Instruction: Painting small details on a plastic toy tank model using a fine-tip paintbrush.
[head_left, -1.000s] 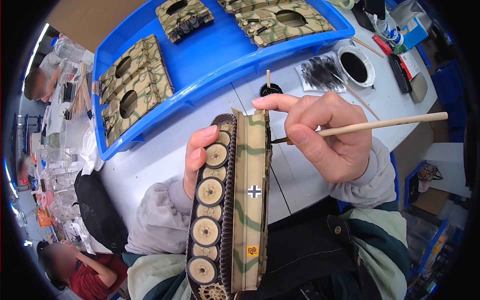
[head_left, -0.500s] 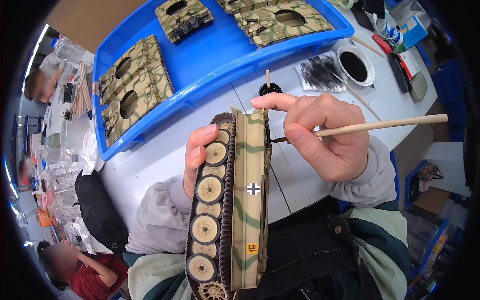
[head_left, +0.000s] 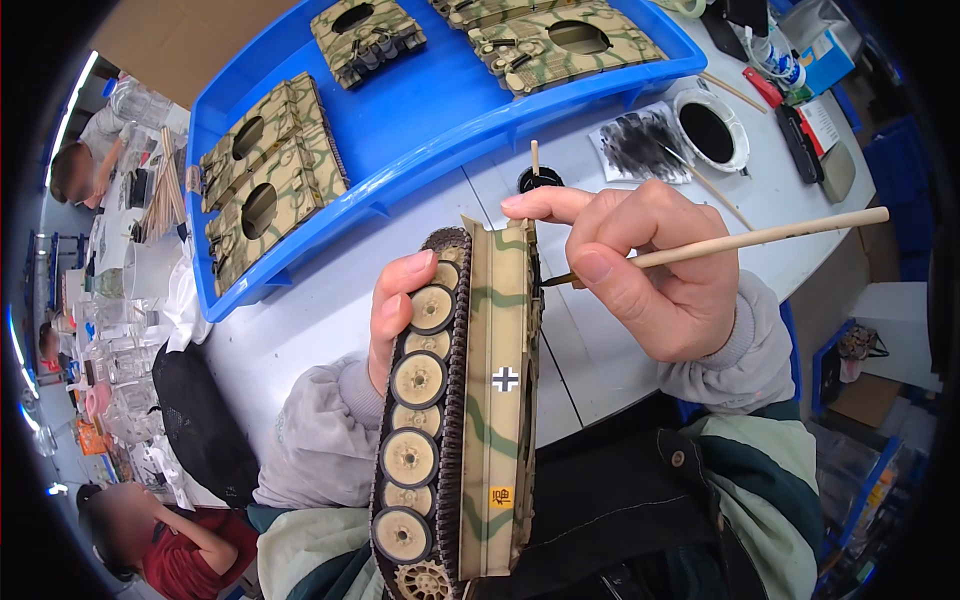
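A camouflage-painted model tank hull (head_left: pixel 490 420) stands on its end in front of me, its side with road wheels and dark track turned my way. My left hand (head_left: pixel 398 310) grips it from the left, fingertips on the wheel and track side. My right hand (head_left: pixel 660 270) pinches a thin paintbrush (head_left: pixel 770 237) with a pale wooden handle. The dark brush tip meets the right-hand face of the hull, which is turned from view. My right index finger rests against the hull's upper end.
A blue tray (head_left: pixel 440 150) at the back holds several similar hulls (head_left: pixel 590 45). Beyond my right hand are a small black paint pot (head_left: pixel 540 180), a black-smeared paper (head_left: pixel 640 140) and a white dish of black paint (head_left: pixel 708 128). A black bag (head_left: pixel 205 430) lies left; people sit farther left.
The brush handle's rear end has tilted slightly upward and come a little left. Both hands keep almost the same place on the hull.
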